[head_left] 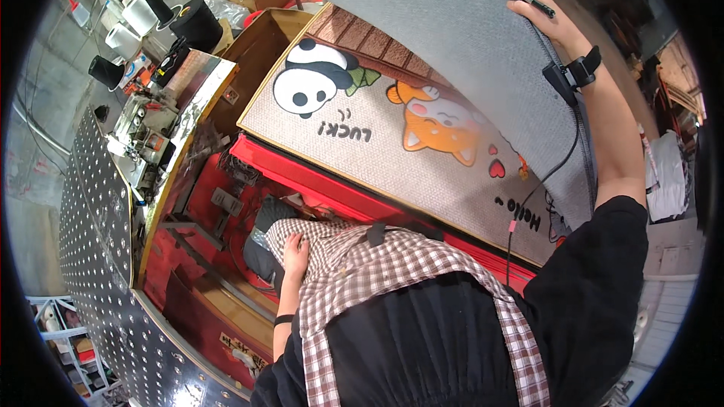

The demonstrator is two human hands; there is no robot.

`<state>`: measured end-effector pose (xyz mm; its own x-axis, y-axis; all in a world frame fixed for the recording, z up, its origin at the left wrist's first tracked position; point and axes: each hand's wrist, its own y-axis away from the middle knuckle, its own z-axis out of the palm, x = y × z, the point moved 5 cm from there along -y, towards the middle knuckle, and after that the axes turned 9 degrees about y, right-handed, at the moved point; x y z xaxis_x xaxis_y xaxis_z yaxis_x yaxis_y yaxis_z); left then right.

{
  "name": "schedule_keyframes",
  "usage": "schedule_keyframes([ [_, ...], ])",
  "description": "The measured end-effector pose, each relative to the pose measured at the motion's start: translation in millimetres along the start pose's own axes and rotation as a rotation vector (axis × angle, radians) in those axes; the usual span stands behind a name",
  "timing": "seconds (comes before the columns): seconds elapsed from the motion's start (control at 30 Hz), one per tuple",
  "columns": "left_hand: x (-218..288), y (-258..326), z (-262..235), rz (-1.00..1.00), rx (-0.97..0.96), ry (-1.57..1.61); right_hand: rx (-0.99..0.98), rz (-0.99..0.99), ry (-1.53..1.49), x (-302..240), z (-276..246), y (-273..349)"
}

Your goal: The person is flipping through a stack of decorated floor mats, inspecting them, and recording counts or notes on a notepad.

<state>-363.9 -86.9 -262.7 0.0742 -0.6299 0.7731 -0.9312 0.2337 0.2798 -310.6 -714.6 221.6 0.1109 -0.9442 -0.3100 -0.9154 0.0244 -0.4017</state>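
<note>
- Upper right of the frame: I see the right hand (549,21) at the dark-stitched edge of a grey fabric mat (445,22), a slim black pen (535,4) between 2 fingers; I cannot tell whether the grip is clamped.
- The grey mat slopes across the upper centre, covering part of a beige rectangular mat (385,151) bound in yellow.
- On the beige mat I make out an upside-down panda (305,90) and orange cat-like animal (437,128).
- Lower centre: the empty left hand (296,256) lies on a brown-and-white checked cloth apron (392,264), fingers slightly apart.
- Right wrist: a black strapped device (581,71) with a cable.
- Upper left: white thread cones (138,13) and a wide black spool (197,24).
</note>
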Motion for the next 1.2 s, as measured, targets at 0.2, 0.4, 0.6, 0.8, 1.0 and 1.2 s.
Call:
schedule_keyframes([
  [0.2,-3.0,-2.4,1.3,-0.01,-0.015,-0.001,-0.016,0.071,-0.073,0.7,2.1,1.4],
  [0.4,-2.9,-1.5,2.8,0.01,0.008,0.013,-0.009,0.067,0.051,-8.9,2.5,1.7],
  [0.6,2.6,-2.8,0.8,0.01,0.002,0.01,-0.034,0.051,0.035,-3.1,4.5,1.4],
  [0.8,1.5,-2.4,1.7,0.005,-0.003,0.011,-0.079,0.079,0.0,-11.7,7.9,0.8],
  [1.0,0.1,-4.5,1.6,0.035,-0.013,-0.005,-0.059,0.141,-0.108,11.0,11.5,0.0],
  [1.2,3.2,-4.0,1.8,0.025,-0.012,-0.022,-0.046,0.136,-0.134,14.9,13.9,1.3],
])
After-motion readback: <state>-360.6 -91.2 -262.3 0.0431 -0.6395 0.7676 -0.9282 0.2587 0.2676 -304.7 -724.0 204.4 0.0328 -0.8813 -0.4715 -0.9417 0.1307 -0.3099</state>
